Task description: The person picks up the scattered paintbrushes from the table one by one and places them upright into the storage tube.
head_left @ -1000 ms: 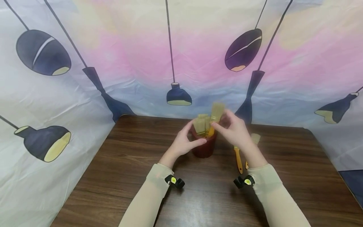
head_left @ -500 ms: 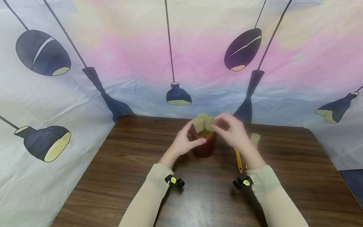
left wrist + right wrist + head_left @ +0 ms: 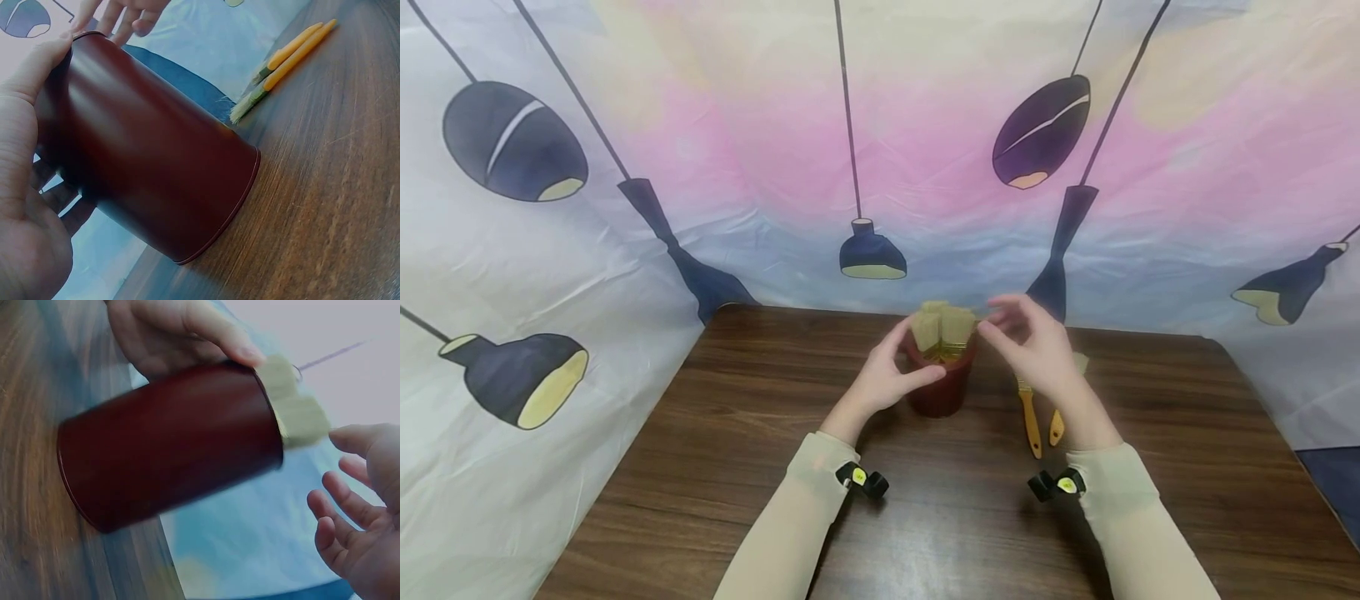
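Observation:
A dark red cup (image 3: 938, 397) stands upright on the table, holding several flat paintbrushes (image 3: 957, 327) with pale bristles up. My left hand (image 3: 886, 381) grips the cup from its left side, thumb in front near the rim. In the left wrist view the cup (image 3: 150, 150) fills the middle, its base on the wood. To the right of the brush tops is my right hand (image 3: 1039, 350), fingers loosely bent and nothing held. The right wrist view shows my right thumb tip close to the bristles (image 3: 304, 422), the other fingers spread apart.
Two paintbrushes with orange handles (image 3: 1032, 427) lie on the dark wood table (image 3: 715, 467) to the right of the cup, partly hidden by my right forearm. Behind the table hangs a cloth backdrop (image 3: 760, 133) printed with lamps.
My right hand lowered a paintbrush into the cup beside the others, let go of it and drew back to the right. My left hand and the cup stayed in place.

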Motion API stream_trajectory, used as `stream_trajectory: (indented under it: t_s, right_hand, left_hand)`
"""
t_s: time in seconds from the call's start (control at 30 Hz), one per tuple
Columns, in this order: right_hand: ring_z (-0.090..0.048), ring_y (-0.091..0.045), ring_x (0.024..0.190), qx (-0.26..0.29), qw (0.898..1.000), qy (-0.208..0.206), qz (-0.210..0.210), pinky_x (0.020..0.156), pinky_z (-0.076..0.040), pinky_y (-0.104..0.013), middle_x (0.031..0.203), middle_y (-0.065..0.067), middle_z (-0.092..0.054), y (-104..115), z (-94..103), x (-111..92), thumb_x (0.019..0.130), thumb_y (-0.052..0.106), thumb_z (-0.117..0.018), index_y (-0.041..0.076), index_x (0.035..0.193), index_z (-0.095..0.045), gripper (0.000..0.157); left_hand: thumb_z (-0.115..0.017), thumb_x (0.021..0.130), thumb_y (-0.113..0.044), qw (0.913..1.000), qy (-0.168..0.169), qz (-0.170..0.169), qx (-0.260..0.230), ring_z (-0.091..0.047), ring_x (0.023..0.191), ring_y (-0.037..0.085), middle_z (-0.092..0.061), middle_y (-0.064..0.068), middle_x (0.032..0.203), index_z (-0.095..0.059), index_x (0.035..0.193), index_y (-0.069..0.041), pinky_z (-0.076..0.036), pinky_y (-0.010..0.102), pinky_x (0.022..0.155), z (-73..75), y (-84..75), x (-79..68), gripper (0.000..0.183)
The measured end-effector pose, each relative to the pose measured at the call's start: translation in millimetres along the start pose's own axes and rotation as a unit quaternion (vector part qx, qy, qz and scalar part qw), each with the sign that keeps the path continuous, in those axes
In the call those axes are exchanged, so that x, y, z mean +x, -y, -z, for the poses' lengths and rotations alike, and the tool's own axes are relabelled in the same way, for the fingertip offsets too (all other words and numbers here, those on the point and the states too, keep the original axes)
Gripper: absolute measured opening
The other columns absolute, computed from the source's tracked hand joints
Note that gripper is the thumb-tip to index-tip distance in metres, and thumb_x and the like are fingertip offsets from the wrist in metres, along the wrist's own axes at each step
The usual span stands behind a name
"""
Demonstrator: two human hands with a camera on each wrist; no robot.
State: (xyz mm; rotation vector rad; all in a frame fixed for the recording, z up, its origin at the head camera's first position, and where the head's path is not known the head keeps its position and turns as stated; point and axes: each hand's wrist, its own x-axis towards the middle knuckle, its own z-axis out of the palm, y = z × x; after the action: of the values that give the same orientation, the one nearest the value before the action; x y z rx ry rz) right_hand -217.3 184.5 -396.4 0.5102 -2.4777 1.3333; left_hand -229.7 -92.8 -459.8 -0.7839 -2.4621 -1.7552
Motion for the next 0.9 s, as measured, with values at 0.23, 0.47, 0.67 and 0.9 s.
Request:
stream_trajectory:
  t_s: [0.23,0.47,0.67,0.9]
  right_hand:
    - [-0.069,-0.024,0.099,-0.042,0.997,-0.054,-0.045,0.084,-0.051,-0.021,0.115,-0.014,-0.075,-25.7,26.7,-16.5,0.106,0.029,-0.075,0.005,0.137,-0.067,0.04]
    - [-0.074,-0.038,0.1,-0.106,0.988,-0.074,-0.085,0.085,-0.056,-0.04,0.116,-0.021,-0.075,-60.2,44.5,-44.2,0.105,0.027,-0.075,0.001,0.135,-0.067,0.041]
    - [-0.069,-0.046,0.11,-0.118,0.98,-0.071,-0.141,0.092,-0.053,-0.059,0.123,-0.029,-0.07,-79.2,47.6,-64.5,0.105,0.029,-0.073,-0.004,0.138,-0.062,0.049]
    - [-0.07,-0.048,0.106,-0.127,0.973,-0.033,-0.189,0.089,-0.055,-0.059,0.124,-0.034,-0.067,-94.0,46.8,-78.0,0.103,0.034,-0.076,-0.011,0.144,-0.052,0.065]
  left_hand:
    - [-0.088,0.092,-0.043,1.0,-0.004,0.005,-0.002,-0.061,0.124,0.02,-0.06,0.0,0.149,-0.039,0.17,-0.03,-0.054,0.047,0.105,-0.7,-0.6,0.5,0.093]
    - [-0.087,0.092,-0.047,1.0,-0.001,0.007,-0.002,-0.061,0.13,0.021,-0.058,0.0,0.154,-0.038,0.171,-0.03,-0.052,0.05,0.108,-0.7,0.4,-0.4,0.094]
    - [-0.088,0.092,-0.046,1.0,-0.002,0.005,-0.008,-0.061,0.129,0.022,-0.06,0.0,0.15,-0.039,0.17,-0.031,-0.053,0.051,0.108,-0.3,-0.3,0.0,0.093]
    - [-0.087,0.093,-0.044,0.9999,0.0,0.016,-0.007,-0.06,0.132,0.024,-0.06,0.003,0.151,-0.037,0.171,-0.029,-0.052,0.053,0.109,0.3,-2.3,-1.0,0.094]
